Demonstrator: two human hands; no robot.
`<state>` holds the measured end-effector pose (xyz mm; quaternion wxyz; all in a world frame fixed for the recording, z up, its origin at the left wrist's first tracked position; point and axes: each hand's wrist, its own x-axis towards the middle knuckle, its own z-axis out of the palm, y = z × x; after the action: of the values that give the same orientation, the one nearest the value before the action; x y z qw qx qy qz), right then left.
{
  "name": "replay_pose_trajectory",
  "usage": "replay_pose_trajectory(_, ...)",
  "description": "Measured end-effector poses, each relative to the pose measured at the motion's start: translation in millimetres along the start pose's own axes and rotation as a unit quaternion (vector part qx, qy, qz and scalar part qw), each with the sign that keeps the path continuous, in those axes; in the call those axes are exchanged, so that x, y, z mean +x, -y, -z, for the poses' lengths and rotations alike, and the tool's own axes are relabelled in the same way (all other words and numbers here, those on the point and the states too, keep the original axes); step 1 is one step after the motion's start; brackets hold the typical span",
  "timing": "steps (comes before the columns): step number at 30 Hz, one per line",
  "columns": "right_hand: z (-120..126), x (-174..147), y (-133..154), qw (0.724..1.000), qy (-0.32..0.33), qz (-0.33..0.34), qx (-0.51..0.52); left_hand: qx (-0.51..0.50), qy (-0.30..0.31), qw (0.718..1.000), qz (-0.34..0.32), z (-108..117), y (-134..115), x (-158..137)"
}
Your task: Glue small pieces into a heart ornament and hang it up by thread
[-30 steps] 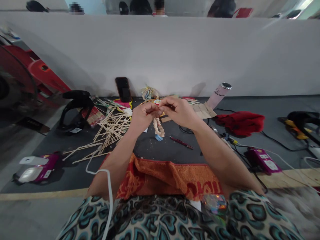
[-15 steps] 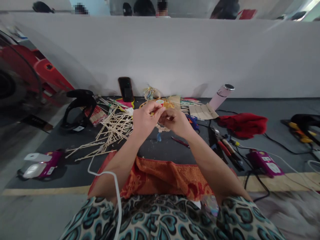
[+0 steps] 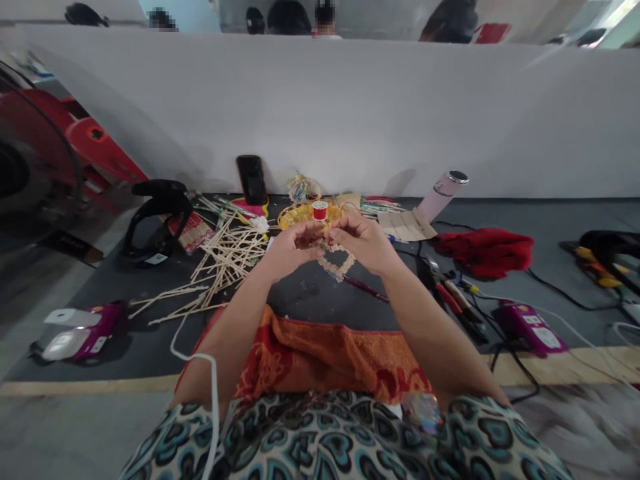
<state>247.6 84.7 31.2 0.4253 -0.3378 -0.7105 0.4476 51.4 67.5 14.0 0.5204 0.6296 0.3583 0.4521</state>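
In the middle of the head view, my left hand and my right hand meet over the table. Between them hangs a small heart-shaped ornament, pale and knobbly like beads or wood pieces, pinched at its top by the fingers of both hands. A thin red thread loops up above my right fingers. Just beyond the hands is a yellow basket with a small red and white tub at it. My fingers hide the exact grip points.
Loose pale sticks spread at left, near a phone. A dark red pen-like tool lies below my right hand. Pliers, a red cloth and a pink bottle stand or lie right. An orange towel covers the front edge.
My hands have come lower and nearer, turning so the heart-shaped ornament shows between them. The red and white tub and the basket are now more visible behind.
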Motion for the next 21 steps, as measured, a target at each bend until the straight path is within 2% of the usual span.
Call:
replay_pose_trajectory(4, -2.2, -5.6, -5.8, 0.998, 0.004, -0.02, 0.053, -0.016, 0.017, 1.0, 0.012, -1.2, 8.7, -3.8)
replay_pose_trajectory(9, -7.1, -16.7, -11.6, 0.992, 0.0, -0.061, 0.107, -0.043, 0.036, 0.997, 0.059, -7.8, 15.1, -10.2)
replay_pose_trajectory(14, -12.3, -28.1, -31.0, 0.969, 0.0, -0.14, 0.204, -0.045, 0.059, 0.991, 0.115, -12.4, 22.4, -21.6)
replay_pose_trajectory(21, -17.7, -37.2, -61.4, 0.942, 0.01, -0.225, 0.251, -0.058, 0.068, 0.978, 0.189, -11.9, 51.8, -39.6)
